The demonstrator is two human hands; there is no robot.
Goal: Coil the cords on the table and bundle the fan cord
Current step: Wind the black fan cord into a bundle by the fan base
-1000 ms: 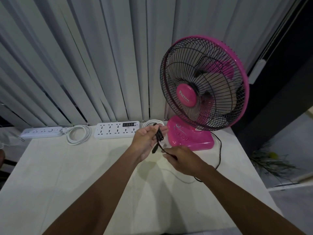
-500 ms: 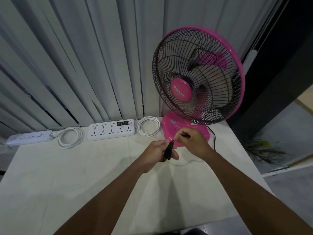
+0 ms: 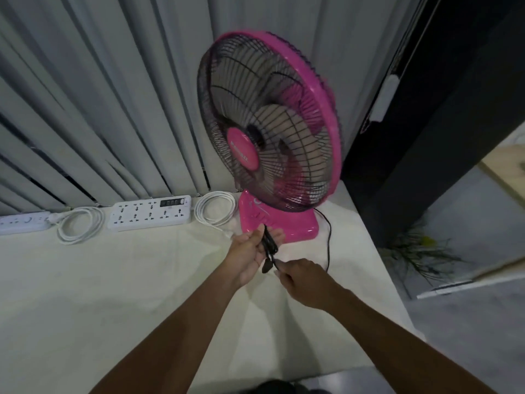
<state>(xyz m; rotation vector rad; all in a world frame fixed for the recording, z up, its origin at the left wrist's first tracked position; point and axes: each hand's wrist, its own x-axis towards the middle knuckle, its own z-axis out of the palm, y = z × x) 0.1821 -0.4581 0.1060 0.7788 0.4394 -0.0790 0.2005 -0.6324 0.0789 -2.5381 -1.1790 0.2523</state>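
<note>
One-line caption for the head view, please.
Left hand holds looped black fan cord; right hand pinches it beside pink fan.

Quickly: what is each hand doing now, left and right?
Left hand: closed around folded loops of the black fan cord.
Right hand: closed, pinching the same cord.

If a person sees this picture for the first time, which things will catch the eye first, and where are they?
The pink fan stands out first, upright at the back right of the table before grey blinds. In front of its base, the left hand holds loops of the black fan cord, and the right hand pinches the cord just below. Two white power strips with coiled cords lie along the back edge at left.
</note>
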